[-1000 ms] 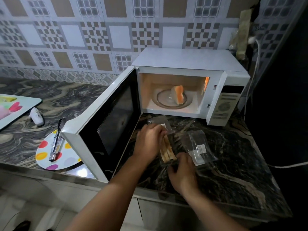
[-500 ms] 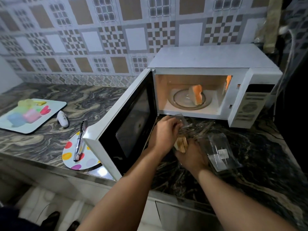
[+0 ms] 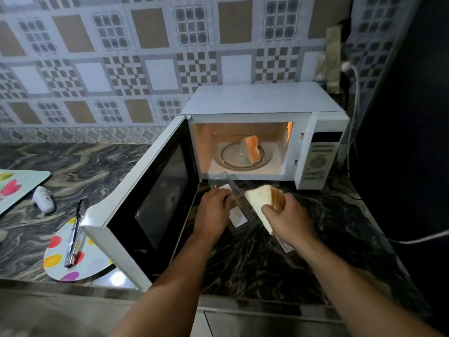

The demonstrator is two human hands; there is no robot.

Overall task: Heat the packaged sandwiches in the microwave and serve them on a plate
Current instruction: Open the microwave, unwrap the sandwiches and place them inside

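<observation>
The white microwave point(image 3: 262, 100) stands on the counter with its door point(image 3: 150, 198) swung open to the left. One sandwich half point(image 3: 251, 152) stands on the glass turntable point(image 3: 228, 158) inside the lit cavity. My right hand point(image 3: 289, 218) grips a second, unwrapped triangular sandwich point(image 3: 261, 199) just in front of the microwave opening. My left hand point(image 3: 213, 211) holds down the clear plastic sandwich package point(image 3: 233, 195) on the counter beside it.
A round plate with coloured dots point(image 3: 58, 254) lies left of the open door with metal tongs point(image 3: 75, 232) on it. A small white bottle point(image 3: 43, 199) and a colourful board point(image 3: 17, 186) lie farther left. A white cable point(image 3: 418, 239) runs along the right.
My right hand has pulled the sandwich out of the clear package and lifted it toward the microwave. My left hand stays on the package. The camera view has shifted.
</observation>
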